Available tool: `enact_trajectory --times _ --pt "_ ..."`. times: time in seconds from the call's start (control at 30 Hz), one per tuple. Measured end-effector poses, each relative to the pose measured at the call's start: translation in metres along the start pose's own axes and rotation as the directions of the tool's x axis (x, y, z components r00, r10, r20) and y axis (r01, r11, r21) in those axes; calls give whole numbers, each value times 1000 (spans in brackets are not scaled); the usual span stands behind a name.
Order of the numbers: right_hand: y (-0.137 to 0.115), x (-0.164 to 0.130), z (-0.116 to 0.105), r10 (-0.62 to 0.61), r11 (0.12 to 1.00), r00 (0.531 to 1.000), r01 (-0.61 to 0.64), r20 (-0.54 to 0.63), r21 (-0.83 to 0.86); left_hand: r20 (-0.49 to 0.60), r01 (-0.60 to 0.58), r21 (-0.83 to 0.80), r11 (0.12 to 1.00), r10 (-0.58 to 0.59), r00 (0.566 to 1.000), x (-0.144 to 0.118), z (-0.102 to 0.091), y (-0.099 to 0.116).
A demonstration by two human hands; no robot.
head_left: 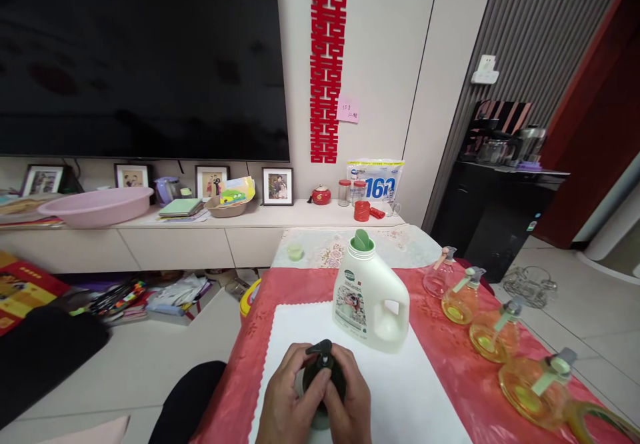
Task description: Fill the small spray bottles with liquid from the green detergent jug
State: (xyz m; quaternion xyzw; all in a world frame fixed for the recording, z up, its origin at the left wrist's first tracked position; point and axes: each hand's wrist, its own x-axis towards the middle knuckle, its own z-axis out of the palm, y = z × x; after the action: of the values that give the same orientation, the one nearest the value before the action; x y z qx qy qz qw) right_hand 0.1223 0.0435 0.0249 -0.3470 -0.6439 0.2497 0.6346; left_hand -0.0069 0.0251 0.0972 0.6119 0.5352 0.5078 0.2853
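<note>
On the bench (245, 351), just beyond the two hands, a large white jug (373, 297) stands upright on a white mat (295, 324), directly behind the pump bottle (336, 372). A green piece (362, 239) sits in its mouth, and its loop handle faces right. Along the right side runs a row of four clear glass bottles (483, 344), each with a strip at its neck; the nearer three show yellow liquid at the bottom. One roll of tape (607, 421) lies nearest, at the lower right. One small green cup (295, 252) rests on the floral cloth (310, 241) at the far end. On the low cabinet (170, 241) behind are four photo frames (278, 187), one pink basin (100, 205), one red pot (321, 195) and two jars (344, 192) with red lids.

The pump bottle is dark, with a black pump head (320, 347) whose nozzle points left. It stands over the near part of the mat, mostly hidden by the hands; whether its base touches the mat cannot be told. The fingers of the left hand (287, 391) and right hand (353, 387) are wrapped around it from both sides, thumbs meeting in front below the pump head.
</note>
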Motion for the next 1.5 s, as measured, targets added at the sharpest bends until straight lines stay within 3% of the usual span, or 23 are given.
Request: enact_trajectory --times 0.13,0.37,0.5,0.8,0.97,1.33,1.5 --pt "-4 3 -7 81 995 993 -85 92 49 -11 31 -119 992 -32 999 -11 0 -12" --pt "-17 21 -24 39 998 969 -51 242 42 -57 29 -206 978 -42 997 -22 8 -22" --pt "-23 26 -23 44 999 973 -50 228 21 2 52 -156 986 -53 999 -14 7 -28" --pt "-25 27 -18 48 999 986 -48 157 -8 -5 123 -171 977 -126 992 -10 4 -29" --pt "-21 23 -15 80 996 991 -75 104 -52 -102 109 -241 964 -137 985 -16 11 -20" --pt "-34 23 -16 119 988 973 -97 196 -117 -97 105 -302 947 -140 985 -23 13 -17" --pt "-34 29 -22 73 993 954 -44 291 -107 -98 95 -300 949 -130 987 -24 13 -17"
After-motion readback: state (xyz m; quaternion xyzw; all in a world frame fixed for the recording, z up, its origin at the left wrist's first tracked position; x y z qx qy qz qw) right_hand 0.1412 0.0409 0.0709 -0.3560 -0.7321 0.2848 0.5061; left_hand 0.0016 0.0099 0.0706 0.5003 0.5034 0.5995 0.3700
